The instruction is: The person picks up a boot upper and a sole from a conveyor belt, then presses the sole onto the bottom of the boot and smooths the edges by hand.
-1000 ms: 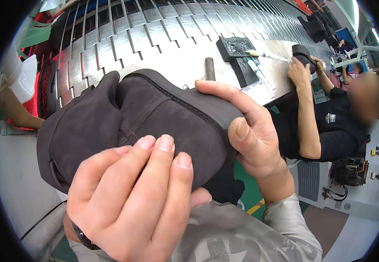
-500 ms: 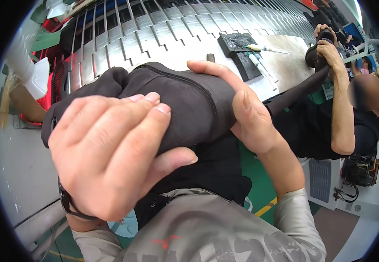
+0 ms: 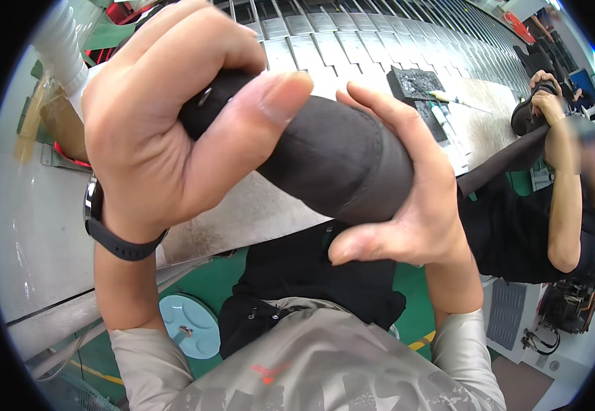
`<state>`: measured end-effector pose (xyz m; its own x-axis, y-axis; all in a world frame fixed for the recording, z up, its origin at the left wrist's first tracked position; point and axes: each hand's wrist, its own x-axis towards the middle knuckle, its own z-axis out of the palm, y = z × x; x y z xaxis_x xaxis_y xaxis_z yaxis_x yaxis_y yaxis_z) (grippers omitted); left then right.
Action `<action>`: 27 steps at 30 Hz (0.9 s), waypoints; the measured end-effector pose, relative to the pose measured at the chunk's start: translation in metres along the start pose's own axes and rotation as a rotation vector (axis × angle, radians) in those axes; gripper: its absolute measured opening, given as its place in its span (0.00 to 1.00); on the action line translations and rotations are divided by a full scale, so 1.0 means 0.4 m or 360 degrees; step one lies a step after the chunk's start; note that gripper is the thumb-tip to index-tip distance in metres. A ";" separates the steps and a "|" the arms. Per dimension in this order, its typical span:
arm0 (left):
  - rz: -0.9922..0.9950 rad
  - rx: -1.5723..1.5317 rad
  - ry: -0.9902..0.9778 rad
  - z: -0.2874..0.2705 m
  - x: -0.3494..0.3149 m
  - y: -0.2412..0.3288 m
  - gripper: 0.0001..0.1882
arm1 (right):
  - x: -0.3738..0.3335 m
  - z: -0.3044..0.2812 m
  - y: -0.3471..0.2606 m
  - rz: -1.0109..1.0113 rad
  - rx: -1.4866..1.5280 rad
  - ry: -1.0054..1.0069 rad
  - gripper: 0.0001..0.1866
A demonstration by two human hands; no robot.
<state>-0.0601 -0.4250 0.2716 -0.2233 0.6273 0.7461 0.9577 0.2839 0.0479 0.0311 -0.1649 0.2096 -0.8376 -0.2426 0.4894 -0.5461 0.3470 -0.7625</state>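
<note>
A dark suede-like boot point(image 3: 342, 161) lies between my two hands above the worktable, its rounded, seamed toe end pointing right. My left hand point(image 3: 167, 123), a black watch on its wrist, is closed around the other end. Its thumb presses along the top and its fingers curl over the far side, covering much of that end. A small metal eyelet shows beside that thumb. My right hand point(image 3: 427, 198) cups the toe end, thumb on the near side and fingers on the far side. The boot's sole is hidden.
Metal conveyor slats point(image 3: 342, 44) run behind the table. Black blocks point(image 3: 410, 83) and slim white pen-like tools point(image 3: 441, 116) lie at back right. On the right a co-worker's hands point(image 3: 547, 103) hold another dark boot point(image 3: 527, 120). A light blue round stool point(image 3: 191, 322) stands at lower left.
My left hand has risen and turned, its thumb now on top of the boot. The boot has rolled and tilted, showing its toe end more. My right hand has shifted right.
</note>
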 end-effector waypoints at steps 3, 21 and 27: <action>0.0063 -0.0087 0.0024 0.008 0.008 -0.034 0.14 | 0.016 -0.011 0.018 0.0007 0.0062 -0.0056 0.65; 0.0133 -0.0106 0.0000 0.078 -0.068 0.138 0.22 | -0.140 -0.009 0.014 -0.0098 -0.0354 -0.0166 0.57; 0.0337 -0.0073 0.0125 0.168 -0.221 0.308 0.17 | -0.335 0.133 0.044 0.0000 -0.0476 -0.0070 0.64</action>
<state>0.0656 -0.3969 0.1670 -0.0031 0.6107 0.7919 0.9893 0.1175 -0.0867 0.1347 -0.1746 0.1081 -0.8396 -0.2797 0.4657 -0.5321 0.5966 -0.6009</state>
